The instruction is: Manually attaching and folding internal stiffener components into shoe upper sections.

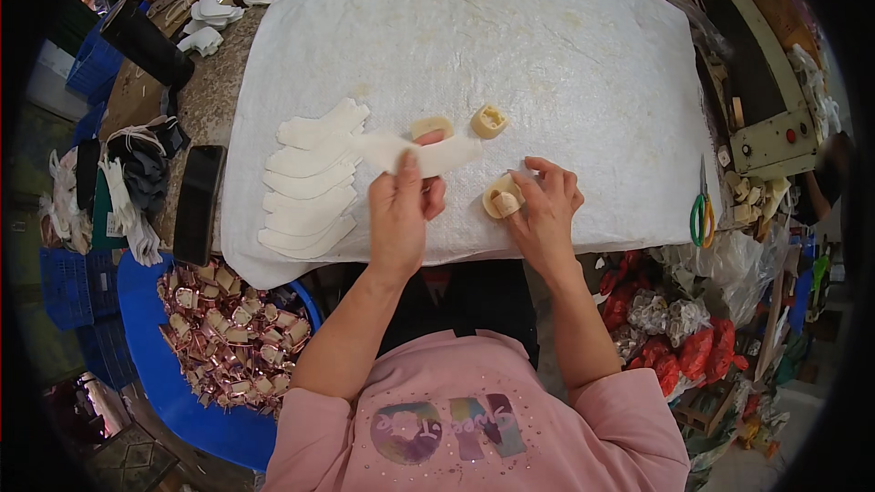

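My left hand (398, 214) pinches a cut white strip (448, 155) between thumb and fingers and holds it up off the table. The strip is slightly blurred. Beside it, my right hand (549, 209) grips a small cream hollow block (493, 197) that looks like a shoe heel, with fingertips at its opening. Farther back lie two more cream blocks: one (490, 122) with its recessed side showing, the other (431, 126) partly hidden by my left fingers and the strip. Overlapping white cut pieces (310, 184) are fanned out in a column to the left.
A white sheet (474, 27) covers the table. On the left are a phone (199, 205), a dark cylinder (146, 43) and a blue basin (137, 310) heaped with shiny pink blocks (237, 332). Scissors (702, 218) lie at the right edge, near a machine (775, 141) and red bags (693, 351).
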The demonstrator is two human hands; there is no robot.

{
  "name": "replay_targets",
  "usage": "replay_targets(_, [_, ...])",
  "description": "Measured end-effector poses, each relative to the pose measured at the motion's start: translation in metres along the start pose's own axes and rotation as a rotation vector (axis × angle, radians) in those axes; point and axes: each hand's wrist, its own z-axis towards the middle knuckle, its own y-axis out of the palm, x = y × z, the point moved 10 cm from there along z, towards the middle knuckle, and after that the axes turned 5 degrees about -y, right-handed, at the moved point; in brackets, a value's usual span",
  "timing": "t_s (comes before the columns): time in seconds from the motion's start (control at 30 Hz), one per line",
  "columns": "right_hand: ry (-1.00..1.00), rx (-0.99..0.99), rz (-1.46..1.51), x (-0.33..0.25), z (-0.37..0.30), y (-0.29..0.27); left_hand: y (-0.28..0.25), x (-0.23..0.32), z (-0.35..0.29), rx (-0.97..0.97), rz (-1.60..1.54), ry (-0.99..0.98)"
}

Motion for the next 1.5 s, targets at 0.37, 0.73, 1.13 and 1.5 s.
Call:
replay_targets(0.37, [-0.146,-0.086,0.463,-0.038,-0.018,0.006,-0.032,0.001,-0.048,0.113,-0.148,-0.112])
replay_targets(0.73, [-0.287,0.320,1.033,-0.094,0.003,-0.037,-0.011,0.014,-0.075,0.086,-0.201,-0.018])
replay_targets(1.13, [-0.402,0.404,0.941,-0.096,-0.002,-0.044,-0.002,0.021,-0.083,0.027,-0.151,0.031])
replay_targets(1.5, [-0.413,0.440,0.631,-0.098,-0.001,-0.041,-0.005,0.027,-0.085,0.041,0.317,0.143])
